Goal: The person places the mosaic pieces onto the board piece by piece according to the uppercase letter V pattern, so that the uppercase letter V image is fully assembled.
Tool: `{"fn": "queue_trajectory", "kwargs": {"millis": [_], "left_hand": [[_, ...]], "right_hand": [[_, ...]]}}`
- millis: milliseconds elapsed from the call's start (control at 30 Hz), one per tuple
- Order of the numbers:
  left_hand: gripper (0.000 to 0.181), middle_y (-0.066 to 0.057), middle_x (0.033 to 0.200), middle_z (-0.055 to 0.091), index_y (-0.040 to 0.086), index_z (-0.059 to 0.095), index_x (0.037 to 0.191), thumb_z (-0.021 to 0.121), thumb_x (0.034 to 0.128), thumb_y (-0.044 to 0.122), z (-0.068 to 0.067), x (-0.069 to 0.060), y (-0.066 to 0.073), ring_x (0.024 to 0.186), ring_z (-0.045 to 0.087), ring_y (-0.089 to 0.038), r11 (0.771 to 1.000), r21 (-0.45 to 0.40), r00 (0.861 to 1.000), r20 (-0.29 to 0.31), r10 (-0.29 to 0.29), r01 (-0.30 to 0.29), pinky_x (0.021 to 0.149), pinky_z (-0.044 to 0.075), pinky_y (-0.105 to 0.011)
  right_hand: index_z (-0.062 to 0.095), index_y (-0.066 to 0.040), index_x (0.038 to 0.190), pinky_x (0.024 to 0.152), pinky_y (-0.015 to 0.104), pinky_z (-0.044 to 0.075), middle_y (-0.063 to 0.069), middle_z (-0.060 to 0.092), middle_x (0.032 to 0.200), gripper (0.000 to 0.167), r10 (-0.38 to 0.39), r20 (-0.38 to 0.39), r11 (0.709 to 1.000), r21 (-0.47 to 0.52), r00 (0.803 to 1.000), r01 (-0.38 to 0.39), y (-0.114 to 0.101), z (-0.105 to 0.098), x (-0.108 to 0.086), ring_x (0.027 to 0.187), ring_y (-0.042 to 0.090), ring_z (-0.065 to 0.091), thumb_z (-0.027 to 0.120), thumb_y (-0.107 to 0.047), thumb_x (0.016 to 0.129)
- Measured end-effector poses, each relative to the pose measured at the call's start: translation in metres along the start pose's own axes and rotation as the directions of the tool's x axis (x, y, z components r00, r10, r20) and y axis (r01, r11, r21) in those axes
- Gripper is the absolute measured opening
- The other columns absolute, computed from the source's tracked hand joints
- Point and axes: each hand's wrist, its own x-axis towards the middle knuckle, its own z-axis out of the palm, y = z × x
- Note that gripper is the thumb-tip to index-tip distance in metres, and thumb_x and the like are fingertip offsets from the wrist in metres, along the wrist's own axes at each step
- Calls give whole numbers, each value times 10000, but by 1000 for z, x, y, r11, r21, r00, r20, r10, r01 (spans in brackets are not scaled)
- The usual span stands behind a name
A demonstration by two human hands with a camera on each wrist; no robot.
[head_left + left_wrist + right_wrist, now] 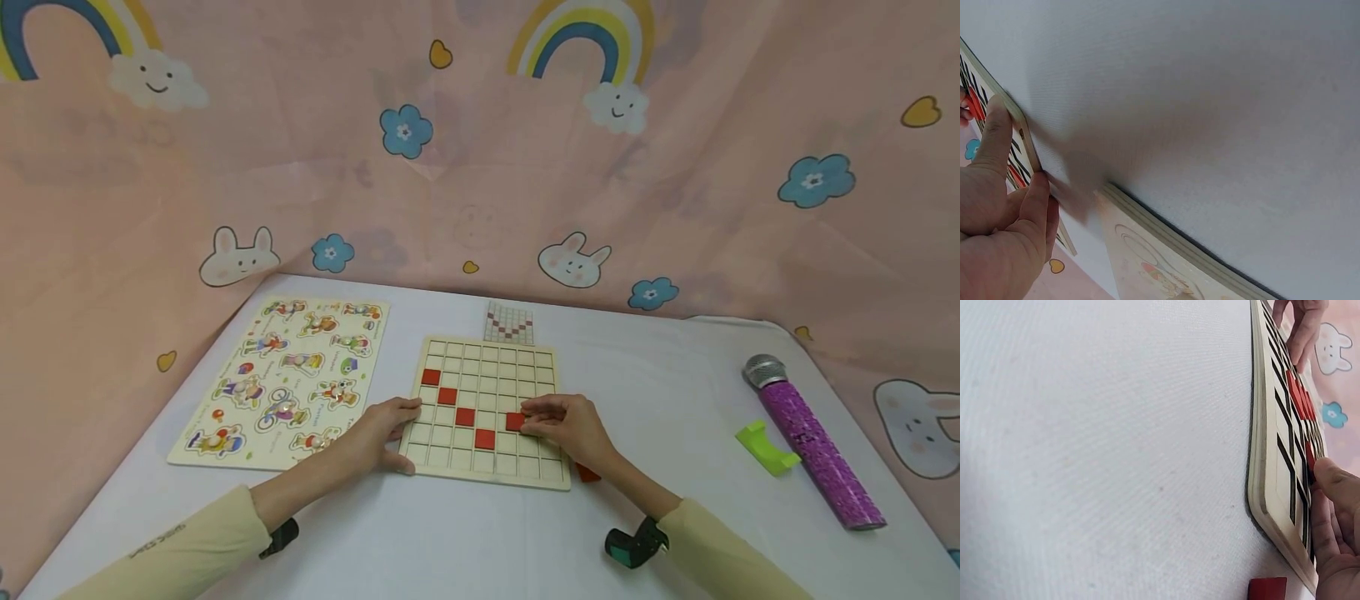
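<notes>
A cream wooden grid board (442,461) lies flat on the white table, its cells outlined by dark grooves. Several red square tiles (465,417) sit in its cells, stepping down in a diagonal from the left. My left hand (381,433) rests against the board's left edge, its fingers fairly straight and its thumb near the front left corner. Over the right part of the grid, my right hand (570,429) pinches a red square tile (515,422) at a cell; whether it is seated is hidden. Another red piece (1267,589) lies beside the board's right edge, partly under that arm.
Behind the board lies a small pattern card (509,323) with a red V on a grid. Left stands a puzzle board (281,454) with animal figures. To the right are a purple glitter microphone (821,450) and a curved green piece (767,448). A pink curtain (480,183) hangs behind.
</notes>
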Motion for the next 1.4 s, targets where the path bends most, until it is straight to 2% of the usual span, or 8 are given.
{"fn": "queue_trajectory", "kwargs": {"millis": [600, 1033, 1233, 1400], "left_hand": [[801, -246, 1397, 451, -163, 487, 1282, 872, 616, 59, -1, 1, -2, 1276, 439, -407, 1000, 22, 1000, -5, 17, -17, 986, 489, -330], [797, -223, 1405, 456, -156, 494, 1283, 875, 614, 47, 0, 1, 0, 1288, 436, -385, 1000, 29, 1000, -6, -10, 10, 1003, 475, -339], [799, -229, 1412, 442, -171, 481, 1282, 872, 616, 33, 0, 1, 0, 1291, 428, -394, 1000, 11, 1000, 4, -8, 8, 976, 494, -298], [800, -230, 1406, 448, -169, 483, 1281, 873, 614, 40, 0, 1, 0, 1287, 435, -389, 1000, 16, 1000, 1, -7, 7, 987, 487, -317]], "right_hand": [[676, 48, 1043, 729, 188, 584, 143, 705, 967, 285, -13, 41, 1000, -7, 999, 14, -1, 1, 3, 816, 191, 686, 769, -41, 789], [672, 51, 1043, 739, 181, 578, 135, 706, 950, 273, 5, 63, 1000, 14, 998, -6, -4, 3, 6, 814, 180, 686, 759, -44, 802], [666, 52, 1070, 760, 181, 574, 151, 695, 1004, 289, 37, 55, 998, 50, 998, -40, -3, -4, 3, 850, 190, 680, 752, -40, 810], [663, 30, 1097, 798, 180, 567, 136, 682, 1031, 304, 81, 28, 995, 53, 996, -82, -3, -17, -1, 892, 207, 666, 749, -47, 816]]}}
